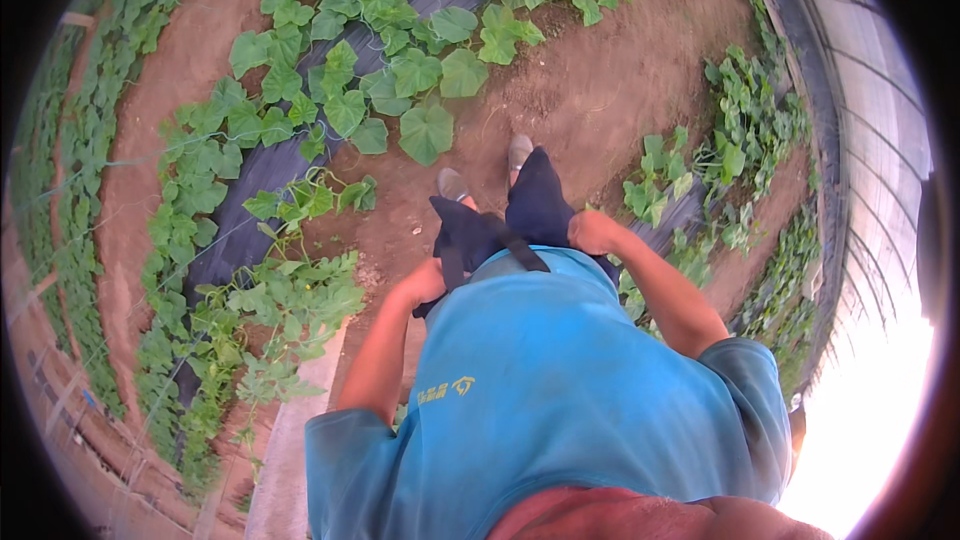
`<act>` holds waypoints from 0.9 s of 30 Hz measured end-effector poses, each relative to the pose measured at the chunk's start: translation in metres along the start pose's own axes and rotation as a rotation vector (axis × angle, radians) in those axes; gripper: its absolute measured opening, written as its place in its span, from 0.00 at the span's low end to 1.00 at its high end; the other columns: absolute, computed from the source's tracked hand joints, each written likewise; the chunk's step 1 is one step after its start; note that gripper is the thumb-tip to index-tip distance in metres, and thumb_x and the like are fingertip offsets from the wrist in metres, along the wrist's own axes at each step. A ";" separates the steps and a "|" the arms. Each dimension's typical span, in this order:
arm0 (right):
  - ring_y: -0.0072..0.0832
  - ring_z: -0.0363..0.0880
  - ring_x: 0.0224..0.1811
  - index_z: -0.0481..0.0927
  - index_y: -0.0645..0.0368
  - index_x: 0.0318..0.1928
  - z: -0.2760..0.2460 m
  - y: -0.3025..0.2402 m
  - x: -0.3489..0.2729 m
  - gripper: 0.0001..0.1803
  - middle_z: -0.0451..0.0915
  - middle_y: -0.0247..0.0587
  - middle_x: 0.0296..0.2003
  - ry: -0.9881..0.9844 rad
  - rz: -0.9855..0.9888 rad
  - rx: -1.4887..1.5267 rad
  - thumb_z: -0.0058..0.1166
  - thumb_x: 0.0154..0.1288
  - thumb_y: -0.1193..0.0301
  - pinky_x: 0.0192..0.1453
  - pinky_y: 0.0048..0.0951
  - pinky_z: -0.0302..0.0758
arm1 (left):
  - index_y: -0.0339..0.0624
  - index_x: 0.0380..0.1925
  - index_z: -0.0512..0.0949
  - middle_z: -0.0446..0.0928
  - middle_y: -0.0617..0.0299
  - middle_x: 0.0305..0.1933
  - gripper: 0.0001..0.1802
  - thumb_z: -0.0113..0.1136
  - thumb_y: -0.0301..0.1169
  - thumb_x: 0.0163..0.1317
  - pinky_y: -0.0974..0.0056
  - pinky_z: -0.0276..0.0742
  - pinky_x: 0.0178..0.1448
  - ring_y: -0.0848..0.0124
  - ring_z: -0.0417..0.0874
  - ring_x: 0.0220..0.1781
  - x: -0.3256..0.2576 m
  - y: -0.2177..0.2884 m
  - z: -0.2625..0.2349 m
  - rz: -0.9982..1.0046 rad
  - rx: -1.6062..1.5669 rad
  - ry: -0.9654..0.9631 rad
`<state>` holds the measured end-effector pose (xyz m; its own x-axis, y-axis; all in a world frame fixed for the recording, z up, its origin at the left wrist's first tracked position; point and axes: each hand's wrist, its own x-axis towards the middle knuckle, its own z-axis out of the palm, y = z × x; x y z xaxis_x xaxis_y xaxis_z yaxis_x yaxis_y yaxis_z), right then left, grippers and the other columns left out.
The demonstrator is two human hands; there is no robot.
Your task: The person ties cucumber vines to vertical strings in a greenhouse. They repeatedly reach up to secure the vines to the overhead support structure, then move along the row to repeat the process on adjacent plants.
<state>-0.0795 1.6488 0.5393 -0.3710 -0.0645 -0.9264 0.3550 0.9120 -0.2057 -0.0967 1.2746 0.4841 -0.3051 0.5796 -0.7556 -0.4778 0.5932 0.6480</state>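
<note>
Both my hands are at the sides of my dark blue trousers [540,195], below the hem of a blue T-shirt [520,350]. My left hand [425,281] is closed on the trouser fabric by the left thigh, its fingertips partly hidden. Against the right thigh, my right hand [592,232] is curled and grips the cloth, with its fingers turned inward. Two dark straps [522,252] hang from under the shirt over the trousers. The trouser legs bunch to points above my bare ankles. Light-coloured shoes [452,183] stand on the brown soil.
Ahead and left runs a row of broad-leaved vine plants [345,110] over black plastic mulch [235,240], with thin strings among them. More vines [745,130] grow at right, near the curved greenhouse wall [870,120]. A pale strip [285,460] lies at lower left.
</note>
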 end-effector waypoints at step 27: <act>0.51 0.85 0.40 0.84 0.62 0.44 -0.124 -0.017 0.362 0.16 0.86 0.51 0.38 0.027 -0.465 0.038 0.59 0.62 0.64 0.48 0.46 0.80 | 0.40 0.49 0.84 0.87 0.46 0.44 0.19 0.64 0.41 0.66 0.52 0.81 0.54 0.51 0.88 0.49 0.226 -0.080 -0.026 -0.074 -0.296 0.841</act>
<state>-0.3259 1.6601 0.2465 -0.5201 -0.4517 -0.7249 0.1770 0.7733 -0.6088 -0.1493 1.3438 0.2586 -0.7126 -0.1253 -0.6903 -0.6778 0.3772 0.6311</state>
